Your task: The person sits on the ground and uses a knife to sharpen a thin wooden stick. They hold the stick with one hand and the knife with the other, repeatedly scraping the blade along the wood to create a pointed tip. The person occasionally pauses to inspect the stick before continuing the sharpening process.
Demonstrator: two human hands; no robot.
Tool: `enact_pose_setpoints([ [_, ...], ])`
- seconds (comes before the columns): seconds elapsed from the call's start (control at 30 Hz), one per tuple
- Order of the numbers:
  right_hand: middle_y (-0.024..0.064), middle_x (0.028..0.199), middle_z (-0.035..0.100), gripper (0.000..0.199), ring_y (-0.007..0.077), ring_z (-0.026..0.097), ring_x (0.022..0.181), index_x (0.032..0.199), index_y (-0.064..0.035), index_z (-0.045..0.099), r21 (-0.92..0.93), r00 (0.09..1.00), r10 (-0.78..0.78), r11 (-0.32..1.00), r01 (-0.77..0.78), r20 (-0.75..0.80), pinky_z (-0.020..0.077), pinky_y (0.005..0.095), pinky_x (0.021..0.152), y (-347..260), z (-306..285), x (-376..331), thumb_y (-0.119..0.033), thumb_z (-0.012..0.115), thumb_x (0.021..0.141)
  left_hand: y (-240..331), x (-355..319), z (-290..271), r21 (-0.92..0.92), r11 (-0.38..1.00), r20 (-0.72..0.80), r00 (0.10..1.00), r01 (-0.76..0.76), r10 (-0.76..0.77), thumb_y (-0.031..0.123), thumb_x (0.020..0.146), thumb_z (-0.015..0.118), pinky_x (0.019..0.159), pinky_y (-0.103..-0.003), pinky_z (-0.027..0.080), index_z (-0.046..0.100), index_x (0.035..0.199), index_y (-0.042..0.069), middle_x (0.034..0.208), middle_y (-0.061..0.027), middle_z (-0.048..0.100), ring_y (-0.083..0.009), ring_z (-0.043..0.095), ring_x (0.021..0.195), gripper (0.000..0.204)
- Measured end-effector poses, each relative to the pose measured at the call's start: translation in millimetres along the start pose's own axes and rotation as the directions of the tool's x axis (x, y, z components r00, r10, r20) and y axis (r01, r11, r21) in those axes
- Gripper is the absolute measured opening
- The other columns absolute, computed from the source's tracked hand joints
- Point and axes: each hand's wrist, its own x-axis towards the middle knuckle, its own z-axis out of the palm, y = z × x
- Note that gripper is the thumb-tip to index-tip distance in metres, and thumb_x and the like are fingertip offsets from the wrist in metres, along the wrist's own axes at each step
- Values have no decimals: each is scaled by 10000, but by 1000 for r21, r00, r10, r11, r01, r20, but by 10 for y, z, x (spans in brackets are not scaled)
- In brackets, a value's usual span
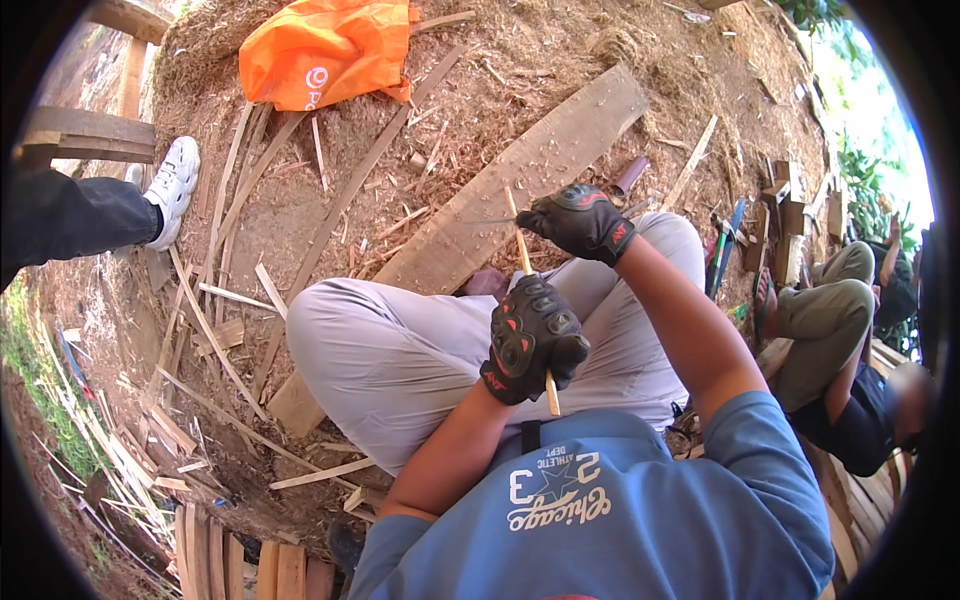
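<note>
My left hand [537, 338], in a black glove with red marks, is closed round a thin pale wooden stick [524, 250]. The stick slants up and away from my lap, and its near end pokes out below the glove. Farther up, my gloved right hand [578, 222] is closed beside the stick's upper part. A thin dark blade [489, 221], seemingly a knife's, sticks out leftward from that hand and crosses the stick. The glove hides its handle. Beneath both hands are my crossed legs in light grey trousers [385, 350].
A wide plank [520, 180] strewn with shavings lies beyond my knees. An orange bag [325, 50] rests at the back. Long strips [235, 180] and offcuts litter the left ground. Another person's white shoe [173, 190] stands there; a seated person [840, 300] is at right.
</note>
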Motion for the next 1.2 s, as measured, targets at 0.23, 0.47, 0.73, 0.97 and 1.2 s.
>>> enact_pose_setpoints([
  [0.23, 181, 965, 763, 571, 390, 735, 929, 1081, -87, 762, -49, 991, 113, 992, -116, -74, 562, 510, 825, 434, 177, 153, -540, 413, 1093, 14, 9, 58, 37, 998, -18, 999, -44, 44, 264, 912, 616, 696, -430, 483, 565, 669, 125, 697, -54, 556, -302, 593, 700, 284],
  [0.47, 111, 694, 626, 606, 245, 619, 599, 1008, -45, 744, 735, 911, 412, 625, -261, -27, 483, 401, 572, 172, 165, -6, -587, 480, 1071, -5, 4, 64, 16, 997, -67, 995, -79, 80, 224, 947, 609, 677, -452, 484, 557, 686, 144, 700, -49, 566, -302, 597, 677, 278],
  [0.73, 13, 741, 612, 349, 133, 590, 609, 1088, -103, 699, 874, 888, 179, -338, -348, 423, 490, 316, 558, -402, 509, -699, -446, 677, 1026, 113, -65, 335, 110, 982, 133, 982, -153, 138, 355, 929, 692, 709, -461, 463, 583, 728, 132, 715, -69, 555, -317, 590, 720, 319],
  [0.97, 25, 775, 651, 275, 172, 615, 656, 1048, -86, 687, 860, 897, 131, -372, -349, 421, 512, 344, 600, -107, 804, -696, -356, 639, 1060, 159, -251, 598, 170, 958, 161, 966, -229, 202, 351, 934, 722, 734, -485, 494, 630, 743, 123, 750, -107, 615, -334, 629, 764, 311],
  [1.2, -2, 691, 605, 346, 115, 527, 589, 922, -81, 737, 951, 946, 179, -207, -231, 269, 413, 321, 545, -56, 1287, -489, -391, 653, 1052, 302, -483, 596, 277, 931, 299, 942, -237, 151, 346, 935, 716, 768, -486, 503, 652, 776, 108, 780, -116, 636, -337, 643, 798, 293],
])
